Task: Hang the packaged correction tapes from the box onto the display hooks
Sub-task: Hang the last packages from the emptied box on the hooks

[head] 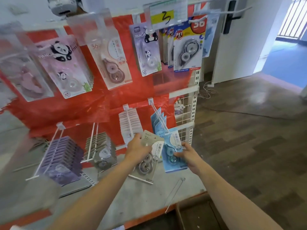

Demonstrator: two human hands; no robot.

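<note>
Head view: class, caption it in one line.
Left hand holds a grey pack; right hand hangs a blue pack on a hook.

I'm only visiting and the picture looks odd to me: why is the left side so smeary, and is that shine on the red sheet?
Head view: the left edge is blurred, so the purple packs look smeared; the grey pack in the left hand and the blue pack in the right hand are sharper; the red sheet shows pale glare; the wide lens bends the shelf post.
</note>
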